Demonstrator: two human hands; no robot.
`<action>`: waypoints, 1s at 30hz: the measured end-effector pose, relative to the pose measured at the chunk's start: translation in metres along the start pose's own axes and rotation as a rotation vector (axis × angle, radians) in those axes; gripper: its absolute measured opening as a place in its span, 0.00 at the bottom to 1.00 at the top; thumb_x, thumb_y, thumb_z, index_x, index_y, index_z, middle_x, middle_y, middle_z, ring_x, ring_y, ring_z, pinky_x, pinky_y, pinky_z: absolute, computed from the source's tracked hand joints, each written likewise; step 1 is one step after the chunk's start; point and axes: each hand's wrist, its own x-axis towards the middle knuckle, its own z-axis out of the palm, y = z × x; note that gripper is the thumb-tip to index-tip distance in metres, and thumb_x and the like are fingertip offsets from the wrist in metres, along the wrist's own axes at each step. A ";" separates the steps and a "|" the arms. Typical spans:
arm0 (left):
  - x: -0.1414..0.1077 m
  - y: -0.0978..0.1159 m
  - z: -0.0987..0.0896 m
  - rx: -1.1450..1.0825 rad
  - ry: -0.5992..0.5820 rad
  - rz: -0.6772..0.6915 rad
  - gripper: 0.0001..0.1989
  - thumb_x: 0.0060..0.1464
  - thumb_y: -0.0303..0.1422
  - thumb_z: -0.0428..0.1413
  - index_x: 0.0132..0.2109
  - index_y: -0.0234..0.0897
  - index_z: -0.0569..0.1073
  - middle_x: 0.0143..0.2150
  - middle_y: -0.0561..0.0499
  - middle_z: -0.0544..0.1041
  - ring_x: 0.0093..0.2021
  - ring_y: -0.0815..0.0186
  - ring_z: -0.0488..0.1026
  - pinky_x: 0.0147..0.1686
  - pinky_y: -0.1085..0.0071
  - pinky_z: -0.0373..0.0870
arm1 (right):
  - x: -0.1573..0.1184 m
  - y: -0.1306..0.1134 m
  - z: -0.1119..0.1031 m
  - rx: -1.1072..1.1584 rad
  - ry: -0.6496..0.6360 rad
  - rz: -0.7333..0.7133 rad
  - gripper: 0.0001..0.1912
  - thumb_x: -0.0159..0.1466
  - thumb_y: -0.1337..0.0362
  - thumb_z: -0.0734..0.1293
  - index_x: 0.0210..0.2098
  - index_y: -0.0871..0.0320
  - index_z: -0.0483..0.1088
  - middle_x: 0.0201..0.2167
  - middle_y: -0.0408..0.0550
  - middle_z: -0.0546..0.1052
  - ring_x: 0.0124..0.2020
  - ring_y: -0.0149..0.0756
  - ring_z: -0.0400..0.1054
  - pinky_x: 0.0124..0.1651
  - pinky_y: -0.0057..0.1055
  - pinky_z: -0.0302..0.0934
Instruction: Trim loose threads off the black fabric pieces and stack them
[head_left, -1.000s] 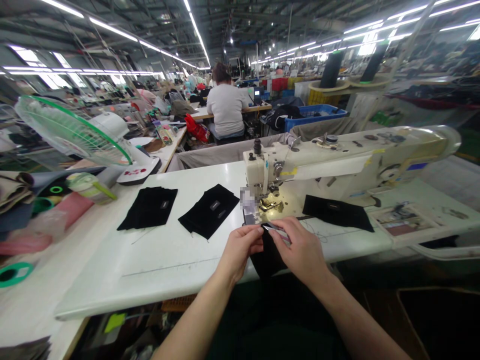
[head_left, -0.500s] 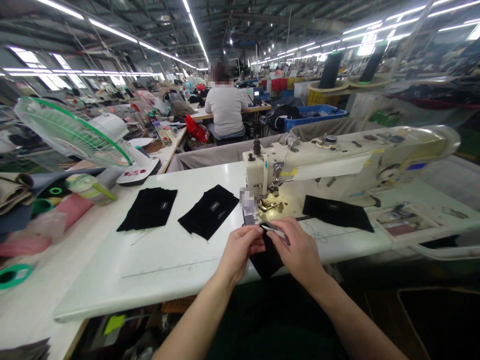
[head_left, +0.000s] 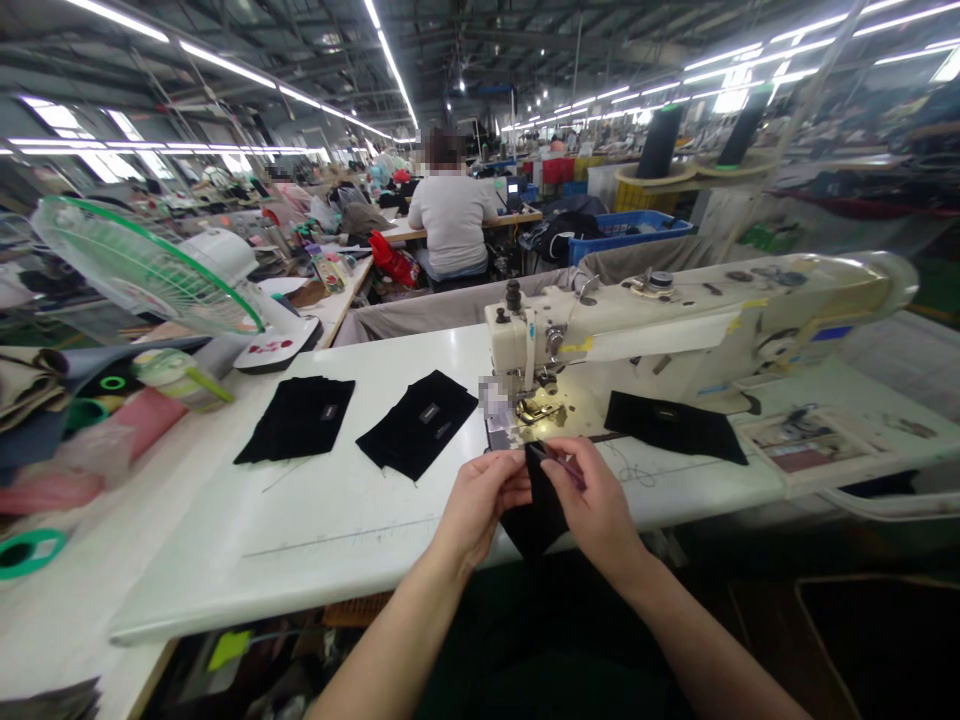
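Note:
My left hand pinches the upper edge of a black fabric piece, which hangs over the table's front edge. In my right hand is a slim pointed tool with a reddish handle; whether it is tweezers or thread snips I cannot tell. Its dark tip meets the fabric beside my left fingertips. Both hands are just in front of the sewing machine's lit needle area. Other black pieces with small labels lie around: one labelled piece left of the needle, another farther left.
Right of the needle lies a black strip, with loose thread near it. A parts tray is set at the table's right. A fan and a lidded cup stand on the left. A person sits ahead, facing away.
The tool has turned in my right hand: its silver length showed before, now a dark tip and reddish handle do. My right hand has shifted slightly left; the left stays put.

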 end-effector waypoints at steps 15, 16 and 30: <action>0.001 -0.002 -0.001 0.081 0.062 0.121 0.15 0.39 0.39 0.70 0.30 0.31 0.79 0.25 0.51 0.75 0.26 0.70 0.72 0.30 0.73 0.76 | 0.001 -0.004 -0.006 -0.202 -0.034 -0.167 0.10 0.70 0.61 0.62 0.49 0.54 0.70 0.43 0.51 0.76 0.45 0.40 0.74 0.44 0.34 0.71; 0.001 -0.002 -0.001 0.080 0.063 0.121 0.16 0.39 0.39 0.70 0.30 0.31 0.79 0.25 0.51 0.75 0.26 0.70 0.72 0.30 0.73 0.76 | 0.001 -0.004 -0.006 -0.205 -0.034 -0.171 0.10 0.70 0.61 0.62 0.49 0.55 0.70 0.43 0.51 0.77 0.45 0.40 0.74 0.44 0.34 0.71; 0.000 -0.006 0.000 0.096 0.047 0.108 0.13 0.41 0.37 0.69 0.30 0.31 0.79 0.25 0.51 0.75 0.25 0.70 0.73 0.29 0.73 0.75 | 0.001 -0.002 -0.003 -0.170 -0.019 -0.174 0.10 0.70 0.61 0.62 0.49 0.55 0.69 0.44 0.51 0.76 0.45 0.39 0.73 0.45 0.34 0.70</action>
